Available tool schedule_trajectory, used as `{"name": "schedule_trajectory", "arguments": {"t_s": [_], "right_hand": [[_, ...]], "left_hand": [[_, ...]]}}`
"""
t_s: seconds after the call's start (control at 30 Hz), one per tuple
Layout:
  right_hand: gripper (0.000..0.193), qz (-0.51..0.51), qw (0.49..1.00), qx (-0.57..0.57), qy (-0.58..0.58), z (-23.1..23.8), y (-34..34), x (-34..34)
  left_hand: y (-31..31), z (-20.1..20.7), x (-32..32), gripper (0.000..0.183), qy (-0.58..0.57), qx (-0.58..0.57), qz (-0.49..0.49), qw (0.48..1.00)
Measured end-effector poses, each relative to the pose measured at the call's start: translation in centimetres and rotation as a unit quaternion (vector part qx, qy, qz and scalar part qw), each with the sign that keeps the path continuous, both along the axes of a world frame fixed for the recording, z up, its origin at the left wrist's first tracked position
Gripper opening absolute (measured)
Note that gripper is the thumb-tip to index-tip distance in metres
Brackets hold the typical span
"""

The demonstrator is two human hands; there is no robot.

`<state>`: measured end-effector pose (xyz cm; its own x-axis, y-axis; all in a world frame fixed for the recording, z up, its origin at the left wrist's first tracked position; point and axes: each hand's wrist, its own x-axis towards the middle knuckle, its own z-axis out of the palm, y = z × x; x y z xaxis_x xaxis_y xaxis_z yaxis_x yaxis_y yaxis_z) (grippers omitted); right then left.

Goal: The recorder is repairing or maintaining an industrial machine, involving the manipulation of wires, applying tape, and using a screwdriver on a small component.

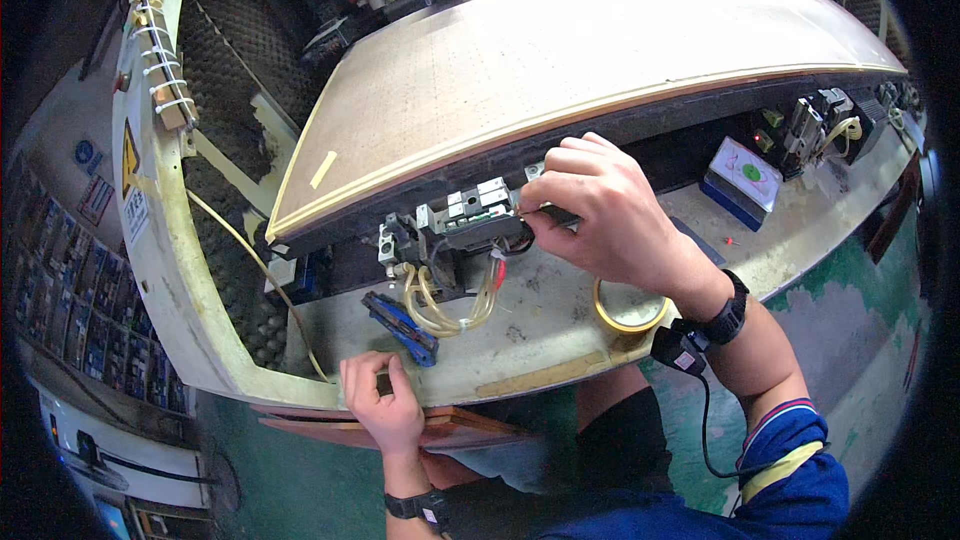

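Observation:
My right hand point(590, 205) reaches over a dark pneumatic valve block point(485, 225) with white tops. Its thumb and fingers pinch together at the block's right end, on something too small to make out. My left hand point(380, 400) rests at the front edge of the pale metal ledge point(500, 340), its fingers curled in and nothing visible in them. Clear yellowish air hoses point(425, 310) loop down from the block. Between them and my left hand lies a blue-handled tool point(400, 328), perhaps pliers. A yellow tape roll point(632, 308) sits below my right wrist.
Behind the block stretches a wide pale board point(560, 45) with taped edges. A blue-and-white box point(743, 180) stands to the right, near another valve assembly point(822, 130). A small red piece point(731, 241) lies on the ledge. A curved metal frame point(165, 270) rises at left.

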<state>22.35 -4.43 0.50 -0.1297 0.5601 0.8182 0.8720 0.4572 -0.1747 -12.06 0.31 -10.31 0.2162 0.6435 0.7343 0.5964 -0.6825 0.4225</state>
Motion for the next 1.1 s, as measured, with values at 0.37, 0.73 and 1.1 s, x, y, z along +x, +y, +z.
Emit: {"name": "schedule_trajectory", "arguments": {"t_s": [0.37, 0.73, 1.1], "right_hand": [[0.008, 0.024, 0.999, -0.029, -0.008, 0.7, -0.4, 0.5], [0.013, -0.008, 0.999, 0.024, 0.025, 0.0, -1.0, 0.2], [0.016, -0.070, 0.992, 0.105, -0.006, -2.6, -0.8, -1.2]], "left_hand": [[-0.1, 0.1, -0.1, 0.005, -0.004, -0.006, 0.001, 1.000], [-0.1, -0.1, -0.1, 0.005, -0.015, -0.004, -0.001, 1.000], [0.0, -0.7, -0.2, 0.009, -0.023, 0.005, 0.008, 1.000]]}}
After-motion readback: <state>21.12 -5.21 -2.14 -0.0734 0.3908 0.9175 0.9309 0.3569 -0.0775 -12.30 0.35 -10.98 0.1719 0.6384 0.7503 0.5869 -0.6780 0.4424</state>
